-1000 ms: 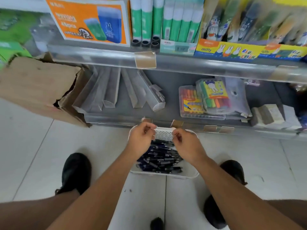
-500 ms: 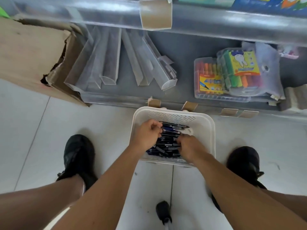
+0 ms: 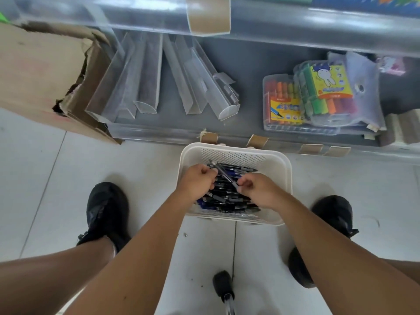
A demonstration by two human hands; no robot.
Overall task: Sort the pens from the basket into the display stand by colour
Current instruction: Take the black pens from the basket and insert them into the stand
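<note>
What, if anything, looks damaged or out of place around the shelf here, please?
The cardboard box left of the shelf is torn open along its right side, edges ragged. The clear plastic trays lie loose and fanned at angles on the shelf.

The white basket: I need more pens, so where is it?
In the head view the white basket sits on the floor at centre, against the bottom shelf's edge, between the two black shoes.

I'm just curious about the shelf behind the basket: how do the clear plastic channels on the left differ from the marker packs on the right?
The clear plastic channels are long, narrow, see-through and look empty; the marker packs are short, boxy and full of coloured markers. The channels lie fanned out side by side, while the packs are piled on one another. The packs bear bright printed labels; the channels are plain. Both lie on the same grey bottom shelf.
</note>
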